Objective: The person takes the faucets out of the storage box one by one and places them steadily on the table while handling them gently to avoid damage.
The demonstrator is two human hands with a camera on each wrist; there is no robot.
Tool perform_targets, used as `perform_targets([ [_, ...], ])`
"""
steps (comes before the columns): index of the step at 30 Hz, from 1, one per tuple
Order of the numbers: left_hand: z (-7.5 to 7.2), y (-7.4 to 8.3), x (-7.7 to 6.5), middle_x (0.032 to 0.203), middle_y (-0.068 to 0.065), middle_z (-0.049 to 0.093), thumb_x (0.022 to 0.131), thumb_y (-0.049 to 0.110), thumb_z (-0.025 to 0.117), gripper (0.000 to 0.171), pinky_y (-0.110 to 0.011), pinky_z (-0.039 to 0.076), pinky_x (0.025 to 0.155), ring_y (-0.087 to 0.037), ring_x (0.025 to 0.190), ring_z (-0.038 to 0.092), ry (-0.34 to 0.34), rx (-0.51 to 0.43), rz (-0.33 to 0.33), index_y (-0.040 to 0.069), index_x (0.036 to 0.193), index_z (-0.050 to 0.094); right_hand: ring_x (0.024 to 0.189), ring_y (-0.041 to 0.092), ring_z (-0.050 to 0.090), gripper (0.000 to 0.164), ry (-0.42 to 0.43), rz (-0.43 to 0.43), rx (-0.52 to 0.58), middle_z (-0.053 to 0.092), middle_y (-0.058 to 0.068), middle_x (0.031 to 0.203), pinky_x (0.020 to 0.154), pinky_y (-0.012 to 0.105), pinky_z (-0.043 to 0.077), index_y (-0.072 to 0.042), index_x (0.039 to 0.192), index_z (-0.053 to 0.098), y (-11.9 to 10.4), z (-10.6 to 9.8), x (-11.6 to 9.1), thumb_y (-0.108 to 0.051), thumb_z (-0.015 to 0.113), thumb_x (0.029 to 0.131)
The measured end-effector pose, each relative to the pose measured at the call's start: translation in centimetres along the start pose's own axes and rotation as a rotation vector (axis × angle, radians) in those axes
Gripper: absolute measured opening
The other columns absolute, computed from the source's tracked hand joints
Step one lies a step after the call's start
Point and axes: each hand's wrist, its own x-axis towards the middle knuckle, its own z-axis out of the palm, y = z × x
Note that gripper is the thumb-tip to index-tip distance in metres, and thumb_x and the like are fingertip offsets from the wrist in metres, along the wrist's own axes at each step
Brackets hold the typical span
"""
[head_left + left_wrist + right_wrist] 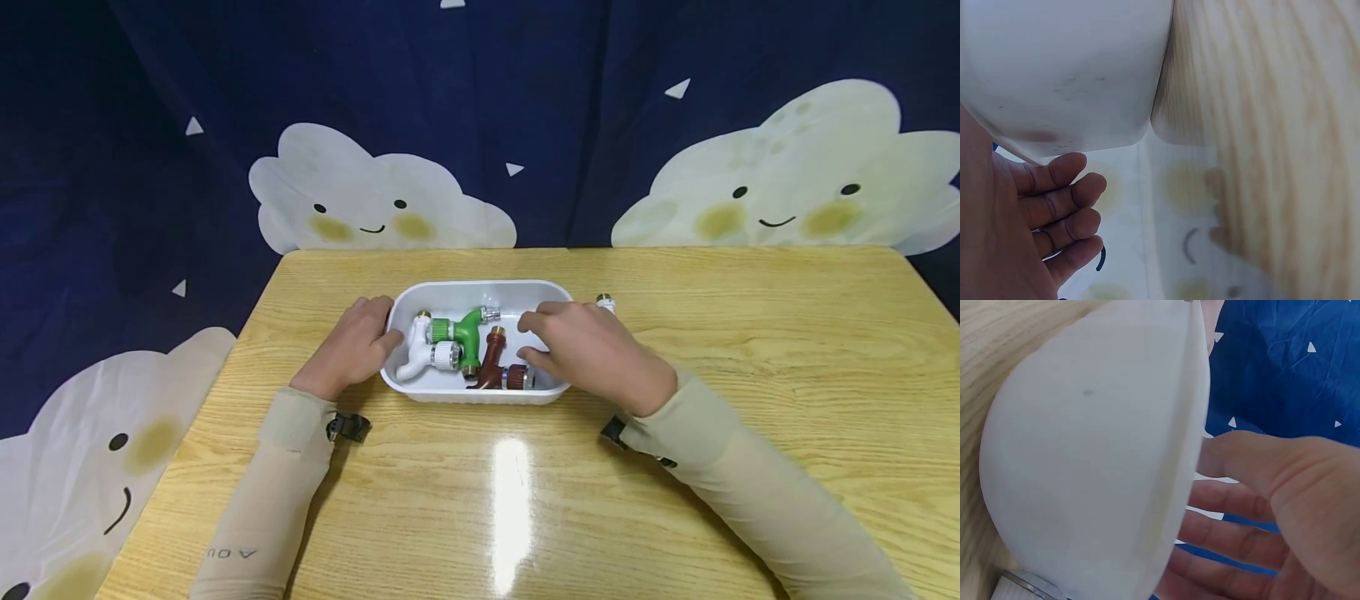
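Note:
A white oval plastic tub [480, 397] sits on the wooden table. In it lie a white tap [417, 350], a green tap [467, 337] and a dark brown tap [491, 367], each with brass or silver ends. My left hand [356, 346] grips the tub's left end, thumb over the rim and the other fingers along the outside. My right hand [592, 346] reaches over the right end, its fingers loosely bent above the inside, with nothing visible between them. In the right wrist view the rim partly hides those fingers [1235, 534].
Beyond the right hand, another white fitting with a brass end [606, 302] stands outside the tub, mostly hidden. Bare wooden table [787, 350] stretches out to the right. A dark blue cloth [570, 100] with smiling clouds hangs along the back and left edges.

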Motion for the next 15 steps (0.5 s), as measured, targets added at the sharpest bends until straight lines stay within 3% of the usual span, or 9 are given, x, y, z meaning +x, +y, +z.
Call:
perform_targets([
  [15, -0.04, 0.04, 0.04, 0.095, -0.013, 0.062, 0.094, 0.024, 0.049, 0.029, -0.040, 0.037, 0.085, -0.029, 0.093, 0.047, 0.004, -0.012, 0.006, 0.002, 0.111, 0.060, 0.062, 0.014, 0.059, 0.026, 0.024, -0.092, -0.006, 0.066, 0.001, 0.081, 0.050, 0.031, 0.048, -0.011, 0.098, 0.073, -0.48, 0.93, 0.08, -0.034, 0.081, 0.088],
])
